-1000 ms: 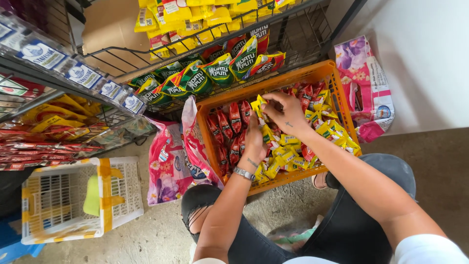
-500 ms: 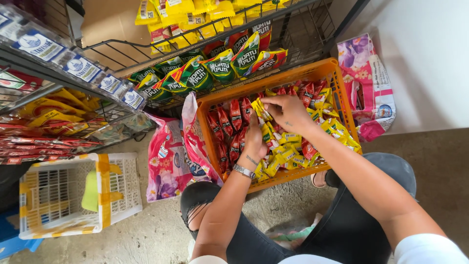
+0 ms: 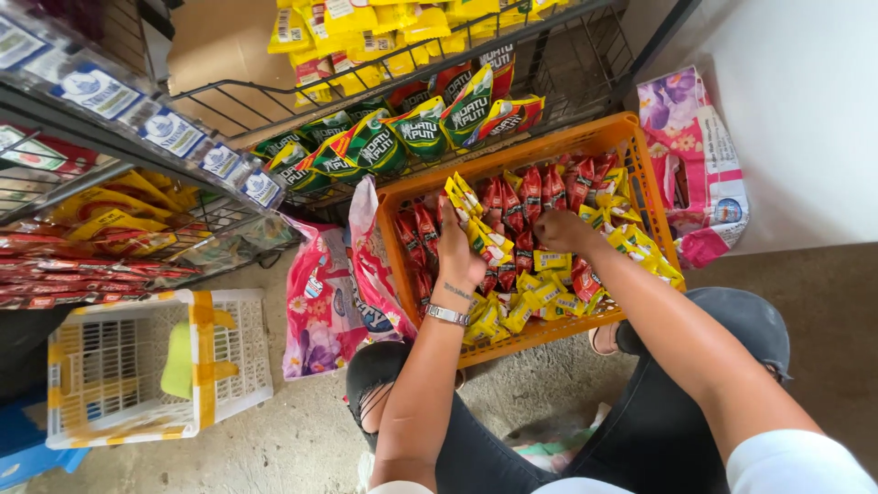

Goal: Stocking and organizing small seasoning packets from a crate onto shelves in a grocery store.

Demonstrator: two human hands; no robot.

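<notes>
A: Start at the far left. What sits there?

B: A white basket point(image 3: 137, 366) with yellow tape on its rim, on the floor well to the left of the fingers. Above it, wire shelves point(image 3: 119, 197) carry red and yellow packets. Nearer, just left of the left hand's fingers, a pink flowered bag point(image 3: 325, 302) leans against the crate.

A: And the left hand?

B: The left hand point(image 3: 460, 252), a silver bracelet point(image 3: 447, 316) at its wrist, is inside the orange crate point(image 3: 512, 155). Its fingers are curled around a bunch of yellow sachets point(image 3: 476, 224), which stand up above the fingertips.

A: What lies around those fingers?

B: Red sachets point(image 3: 526, 197) lie just beyond and between the two hands; more yellow ones lie beneath and toward the person.

A: The right hand?

B: The right hand point(image 3: 560, 229) rests in the middle of the crate, fingers bent down into the sachets. Whether they pinch one, I cannot tell; the fingertips are hidden.

A: Past the fingers?

B: Green packets point(image 3: 402, 137) line the low shelf behind the crate, and to the right of the right fingers another pink bag point(image 3: 695, 155) stands against the wall.
</notes>
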